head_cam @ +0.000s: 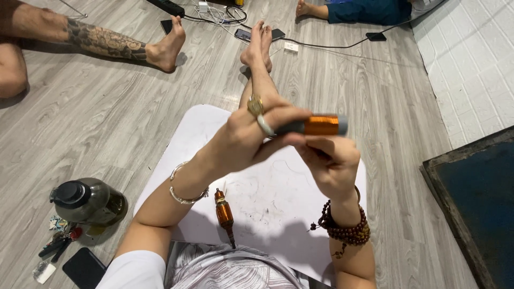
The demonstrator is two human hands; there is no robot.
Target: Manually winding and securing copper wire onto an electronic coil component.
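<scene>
coil cylinder [316, 125]: a short rod-shaped piece, grey at both ends, with a band of shiny orange-copper winding around its middle. i see it lying roughly level, held up in the air over the white board [278, 203].
where it is: between my two hands, above the far part of the board and in front of my outstretched legs [258, 59].
left hand [243, 140]: closed on the grey left end of the cylinder, fingers curled over the top, thumb running underneath. a large gold ring and a pale ring sit on the fingers. the wrist is bent upward and wears a silver bangle [184, 187].
right hand [332, 163]: raised from below, back of the hand toward me, fingertips meeting the underside of the cylinder near the copper band. the fingers are bunched, but i cannot tell whether they pinch it or only touch it. a string of brown wooden beads [345, 227] wraps the wrist.
second piece [224, 214]: an amber-orange spindle with a dark tip lies on the board near my lap, well apart from both hands.
board surface: white, marked with thin dark scribbles and scuffs.
floor left of me: a dark jug with a black cap [88, 200], small pliers [61, 243] and a black phone [83, 267] on grey wood-look planks.
others: bare legs, one tattooed [101, 43], rest on the floor farther off.
</scene>
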